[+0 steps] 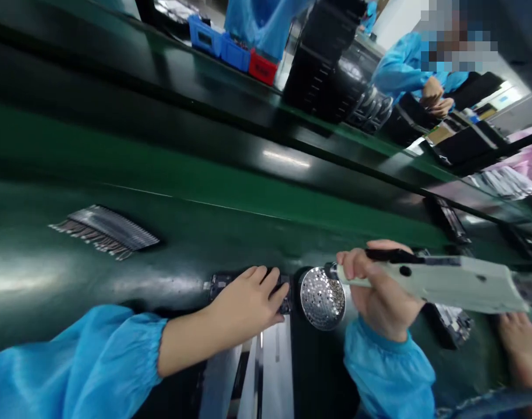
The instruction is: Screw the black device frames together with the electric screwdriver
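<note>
My left hand (251, 297) lies over a dark electronic assembly (220, 284), its fingers curled down onto the part and hiding most of it. A long pale metal piece (277, 361) extends from below that hand toward me. Gripped in my right hand (382, 291) is a white electric screwdriver (449, 282), held nearly level with its tip end pointing left. The tip end is over the right rim of a round metal dish (305, 311) with many small shiny screws (325, 297). That dish sits between my two hands.
A stack of thin metal strips (113, 227) lies on the green bench (170, 279) at left. Another dark assembly (451, 326) is at right, near another person's hand (519, 337). Blue bins (205, 36) and a red bin (262, 67) stand beyond the raised ledge. Across it a co-worker (401, 67) handles something.
</note>
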`<state>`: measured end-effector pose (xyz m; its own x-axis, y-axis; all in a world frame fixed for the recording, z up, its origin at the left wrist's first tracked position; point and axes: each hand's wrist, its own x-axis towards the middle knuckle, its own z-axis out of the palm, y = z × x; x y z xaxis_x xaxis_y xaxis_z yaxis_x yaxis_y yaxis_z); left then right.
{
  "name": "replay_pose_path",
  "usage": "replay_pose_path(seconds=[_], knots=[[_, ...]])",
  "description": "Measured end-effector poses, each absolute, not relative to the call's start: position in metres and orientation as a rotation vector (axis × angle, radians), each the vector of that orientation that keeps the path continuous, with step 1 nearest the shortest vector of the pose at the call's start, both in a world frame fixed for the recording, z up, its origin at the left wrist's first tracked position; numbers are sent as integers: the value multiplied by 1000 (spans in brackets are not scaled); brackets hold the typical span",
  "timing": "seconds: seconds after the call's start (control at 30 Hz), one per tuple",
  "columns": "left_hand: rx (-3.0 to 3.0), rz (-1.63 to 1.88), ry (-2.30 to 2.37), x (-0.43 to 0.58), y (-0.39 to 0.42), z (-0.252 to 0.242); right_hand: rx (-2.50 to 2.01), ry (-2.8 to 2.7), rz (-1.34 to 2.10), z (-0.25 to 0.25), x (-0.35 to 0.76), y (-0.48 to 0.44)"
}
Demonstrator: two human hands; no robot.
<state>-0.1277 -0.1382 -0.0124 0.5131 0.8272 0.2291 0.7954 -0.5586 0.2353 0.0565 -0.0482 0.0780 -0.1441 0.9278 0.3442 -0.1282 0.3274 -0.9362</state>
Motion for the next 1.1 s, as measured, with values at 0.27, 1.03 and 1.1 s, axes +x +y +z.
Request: replay_pose_path(seconds=[0.27, 1.03, 1.1], knots=[[2582, 550, 1430, -120, -139, -17, -741, -1563, 1229, 62, 26, -70], [2612, 529, 1417, -120, -137, -12, -776, -1571, 1217, 55, 27, -73], [2606, 506, 1412, -121, -137, -11, -775, -1543, 1234, 54, 28, -75]])
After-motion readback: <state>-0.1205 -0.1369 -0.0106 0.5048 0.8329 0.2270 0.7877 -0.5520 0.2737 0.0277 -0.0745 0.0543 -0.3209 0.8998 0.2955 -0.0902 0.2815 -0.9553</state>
